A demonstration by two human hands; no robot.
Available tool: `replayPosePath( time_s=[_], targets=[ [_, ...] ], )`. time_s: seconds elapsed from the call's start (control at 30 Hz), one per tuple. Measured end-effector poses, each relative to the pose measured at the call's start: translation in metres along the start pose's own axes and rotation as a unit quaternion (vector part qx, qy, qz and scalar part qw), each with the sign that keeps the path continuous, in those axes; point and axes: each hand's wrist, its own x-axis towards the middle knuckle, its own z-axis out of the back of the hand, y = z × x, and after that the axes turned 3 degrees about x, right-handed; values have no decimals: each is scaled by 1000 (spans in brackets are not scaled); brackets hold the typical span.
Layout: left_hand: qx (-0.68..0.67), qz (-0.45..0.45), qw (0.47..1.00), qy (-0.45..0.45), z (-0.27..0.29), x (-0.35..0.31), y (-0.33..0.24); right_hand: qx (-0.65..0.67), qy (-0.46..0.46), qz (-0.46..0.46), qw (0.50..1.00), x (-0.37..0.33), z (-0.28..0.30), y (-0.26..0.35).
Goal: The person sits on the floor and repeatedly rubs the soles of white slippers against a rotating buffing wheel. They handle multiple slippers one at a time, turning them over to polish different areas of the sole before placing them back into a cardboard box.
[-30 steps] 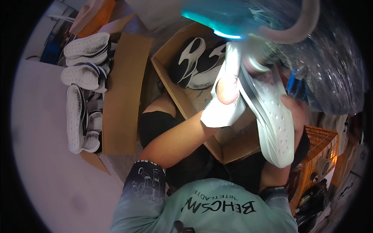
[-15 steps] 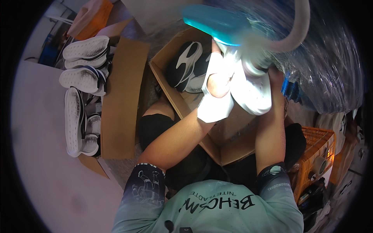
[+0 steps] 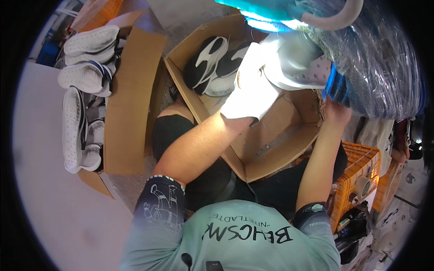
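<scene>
My left hand (image 3: 253, 83), in a white glove or wrap bleached by glare, is closed on a white clog (image 3: 317, 73) with holes in its upper. The clog is tilted above the open cardboard box (image 3: 271, 137), beneath a lit teal lamp (image 3: 266, 11). My right hand (image 3: 338, 112) is apart from the clog, beside blue fabric (image 3: 337, 86) at the edge of a plastic-wrapped stack (image 3: 384, 67). Its fingers are hidden, so I cannot tell what they hold. Black-and-white shoes (image 3: 211, 65) lie in the far left of the box.
On the left, white-soled shoes (image 3: 74, 126) stand along another cardboard box (image 3: 131, 99). The lamp's pale curved neck (image 3: 341, 20) reaches over the work. An orange crate (image 3: 357, 169) stands at my right, with plastic bags (image 3: 393, 226) beyond it. The box rests between my legs.
My right hand has moved away from the clog toward the blue fabric at the right. The clog has turned and shifted up and right in my left hand. The whole view has shifted slightly.
</scene>
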Motion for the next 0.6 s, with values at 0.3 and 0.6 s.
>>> replayPosePath(
  time_s=[0.3,0.6],
  targets=[
    [-50,-7,997,-57,3,-16,26,-76,46,-155,984,-263,-24,75],
    [-269,149,951,-24,-1,-10,4,4,97,-228,969,-252,-112,101]
  ],
)
